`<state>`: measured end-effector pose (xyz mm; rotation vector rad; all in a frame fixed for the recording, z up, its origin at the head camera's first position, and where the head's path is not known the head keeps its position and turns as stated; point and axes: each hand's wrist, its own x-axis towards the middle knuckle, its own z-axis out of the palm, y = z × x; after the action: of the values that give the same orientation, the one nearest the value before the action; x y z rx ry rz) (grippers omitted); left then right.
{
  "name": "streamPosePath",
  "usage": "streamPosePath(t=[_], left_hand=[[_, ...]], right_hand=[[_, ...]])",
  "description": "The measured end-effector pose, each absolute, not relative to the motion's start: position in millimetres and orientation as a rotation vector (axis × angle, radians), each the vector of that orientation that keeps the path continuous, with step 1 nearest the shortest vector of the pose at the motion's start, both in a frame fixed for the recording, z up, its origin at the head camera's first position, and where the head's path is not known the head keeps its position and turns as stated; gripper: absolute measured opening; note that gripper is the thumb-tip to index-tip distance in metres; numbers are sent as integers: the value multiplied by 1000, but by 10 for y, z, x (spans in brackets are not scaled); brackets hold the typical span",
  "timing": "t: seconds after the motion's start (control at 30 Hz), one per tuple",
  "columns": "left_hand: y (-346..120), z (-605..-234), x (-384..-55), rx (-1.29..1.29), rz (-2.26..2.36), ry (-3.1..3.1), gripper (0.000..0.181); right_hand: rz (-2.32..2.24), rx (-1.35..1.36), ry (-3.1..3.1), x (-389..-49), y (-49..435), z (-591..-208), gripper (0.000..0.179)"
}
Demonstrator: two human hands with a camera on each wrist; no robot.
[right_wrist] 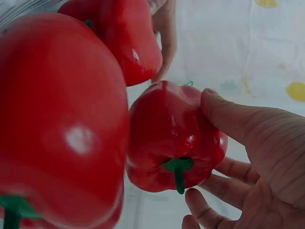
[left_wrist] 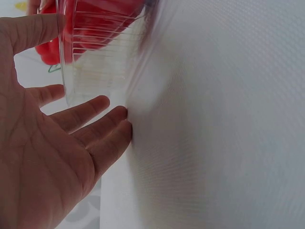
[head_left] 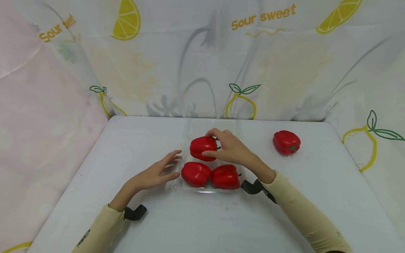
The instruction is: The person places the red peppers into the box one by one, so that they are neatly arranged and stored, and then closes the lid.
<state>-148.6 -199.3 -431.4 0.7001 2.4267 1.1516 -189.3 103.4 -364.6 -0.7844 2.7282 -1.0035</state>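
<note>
A clear plastic clamshell box [head_left: 205,191] lies on the table with red bell peppers in it. Two of them, the left pepper [head_left: 196,174] and the right pepper [head_left: 225,176], sit side by side in the near half. Behind them my right hand [head_left: 233,149] grips a third red bell pepper [head_left: 201,147] between thumb and fingers; its green stem [right_wrist: 179,174] shows in the right wrist view. My left hand [head_left: 156,174] is at the box's left side, fingers extended and spread, thumb at the rim in the left wrist view.
Another red bell pepper [head_left: 286,142] lies at the back right of the white table [head_left: 202,221]. The box's transparent lid [head_left: 212,127] extends toward the back edge, where a printed cloth [head_left: 196,63] hangs. Black wrist mounts [head_left: 135,213] stick out from both sleeves.
</note>
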Motion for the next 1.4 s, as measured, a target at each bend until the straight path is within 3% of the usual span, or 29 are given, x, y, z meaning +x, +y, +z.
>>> streamPosePath(t=[1.17,1.4], left_hand=[[-2001,-4306,-1491,713,1168,2408,77],[-2004,-4310,-1492,719,1162,2411,77]], right_hand=[[-991,-768,2594,-1868,939,-3781,61],[-1074,-751,2537,-1881,1025,-3752,53]])
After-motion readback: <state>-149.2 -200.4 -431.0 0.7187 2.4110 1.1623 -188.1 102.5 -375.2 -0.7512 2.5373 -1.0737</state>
